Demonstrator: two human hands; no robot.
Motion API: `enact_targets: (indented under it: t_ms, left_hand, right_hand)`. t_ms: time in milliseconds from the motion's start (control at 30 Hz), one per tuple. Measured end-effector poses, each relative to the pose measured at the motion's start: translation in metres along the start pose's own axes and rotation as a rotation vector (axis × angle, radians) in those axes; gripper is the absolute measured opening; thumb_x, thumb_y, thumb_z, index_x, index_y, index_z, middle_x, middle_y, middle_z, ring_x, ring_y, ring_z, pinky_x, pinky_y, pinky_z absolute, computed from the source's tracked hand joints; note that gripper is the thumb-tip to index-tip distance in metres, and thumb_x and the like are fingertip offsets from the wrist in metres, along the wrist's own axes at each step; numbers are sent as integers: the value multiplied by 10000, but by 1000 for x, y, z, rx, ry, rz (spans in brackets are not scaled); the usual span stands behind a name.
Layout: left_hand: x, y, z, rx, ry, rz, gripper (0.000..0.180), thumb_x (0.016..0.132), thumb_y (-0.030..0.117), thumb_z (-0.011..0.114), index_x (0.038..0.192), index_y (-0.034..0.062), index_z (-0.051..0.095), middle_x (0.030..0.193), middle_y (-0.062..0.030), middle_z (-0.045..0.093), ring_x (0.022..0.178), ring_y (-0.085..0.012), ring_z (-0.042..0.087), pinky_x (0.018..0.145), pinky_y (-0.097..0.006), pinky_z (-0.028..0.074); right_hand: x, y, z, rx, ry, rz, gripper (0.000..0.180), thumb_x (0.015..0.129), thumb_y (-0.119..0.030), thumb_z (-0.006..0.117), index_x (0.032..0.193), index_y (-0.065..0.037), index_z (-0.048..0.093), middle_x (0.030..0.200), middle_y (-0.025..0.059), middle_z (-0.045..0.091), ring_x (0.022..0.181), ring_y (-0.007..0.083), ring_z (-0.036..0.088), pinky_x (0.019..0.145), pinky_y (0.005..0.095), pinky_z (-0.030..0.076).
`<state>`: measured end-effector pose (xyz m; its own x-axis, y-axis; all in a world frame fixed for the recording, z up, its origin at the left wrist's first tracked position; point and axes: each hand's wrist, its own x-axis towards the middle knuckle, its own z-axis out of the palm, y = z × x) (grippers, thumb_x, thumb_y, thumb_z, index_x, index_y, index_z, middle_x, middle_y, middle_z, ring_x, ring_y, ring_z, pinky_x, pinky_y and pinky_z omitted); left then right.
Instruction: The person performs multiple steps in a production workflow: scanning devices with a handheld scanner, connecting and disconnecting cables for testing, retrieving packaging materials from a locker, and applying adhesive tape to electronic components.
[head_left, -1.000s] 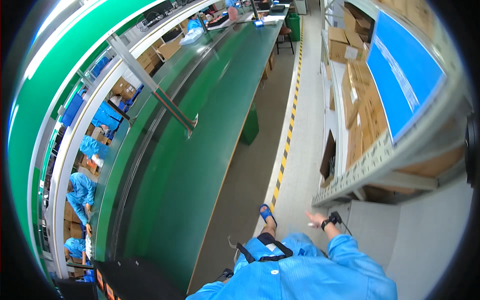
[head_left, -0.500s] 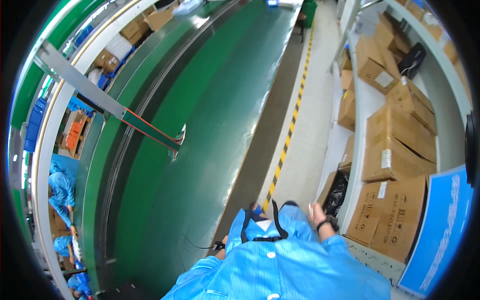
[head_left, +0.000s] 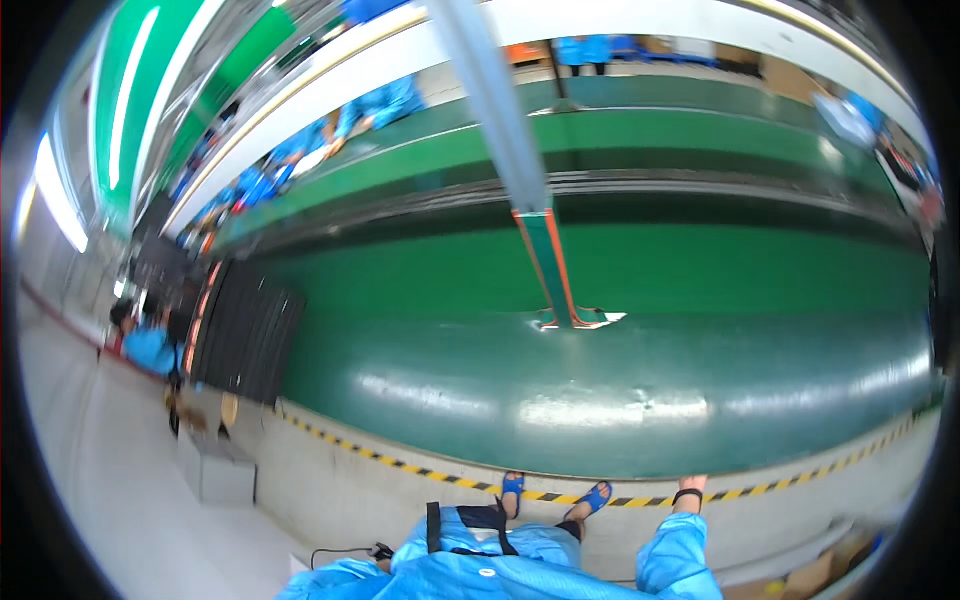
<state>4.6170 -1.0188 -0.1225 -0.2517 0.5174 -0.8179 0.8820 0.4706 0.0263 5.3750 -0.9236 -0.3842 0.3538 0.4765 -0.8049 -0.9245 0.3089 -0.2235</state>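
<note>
Two blue sandals (head_left: 597,493) stand at the yellow-black floor stripe (head_left: 400,465). The right hand (head_left: 692,482) hangs near it, its grip unreadable, and the left hand is unseen. Keeping steady footing behind the stripe looks wisest.

We see a bright, evenly lit hall; ceiling light strips (head_left: 58,195) blow out white at the left rim. Glare patches streak the glossy green table top (head_left: 640,390). Motion blur softens everything, the grey post (head_left: 495,100) most. Strong fisheye bending, dark vignette at corners.
</note>
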Motion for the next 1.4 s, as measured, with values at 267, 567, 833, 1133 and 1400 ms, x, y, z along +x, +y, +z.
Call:
enact_targets:
  t_ms: [267,567,833,1133,1400]
  left_hand:
    - [-104,8,125,-248,34,-293,729,853,656,388,1080,11,642,1052,-286,620,1001,-405,609,891,-471,462]
    - [-97,-6,174,-383,-14,-376,732,856,651,386,1047,-2,657,1036,-292,623,992,-409,610,883,-475,465]
    - [-9,-93,167,-540,72,-396,736,859,646,384,1017,-13,670,1022,-297,626,984,-412,612,877,-478,468]
    - [42,-188,21,-997,406,-145,671,849,650,439,1002,48,694,980,-186,678,932,-364,640,829,-446,485]
    - [23,-225,-22,-1678,475,68,354,938,408,544,781,91,553,646,26,529,612,-73,496,547,-244,405]
  right_hand:
    - [34,14,-41,-422,250,20,346,936,-284,505,1226,-100,546,1278,82,547,1172,233,514,1011,407,394]
    - [26,0,-20,-861,303,-254,363,916,-310,526,1198,-83,566,1226,101,579,1139,240,540,982,400,415]
    - [-86,127,-14,-1659,87,-380,382,899,-333,546,1173,-69,583,1180,119,608,1109,247,564,956,394,433]
    - [-213,476,0,-2526,-1171,222,407,880,-359,567,1145,-52,603,1129,138,640,1076,255,590,927,387,453]
    - [-423,798,99,-2605,-1734,219,335,788,-275,662,1036,-50,664,988,155,665,932,278,638,835,357,501]
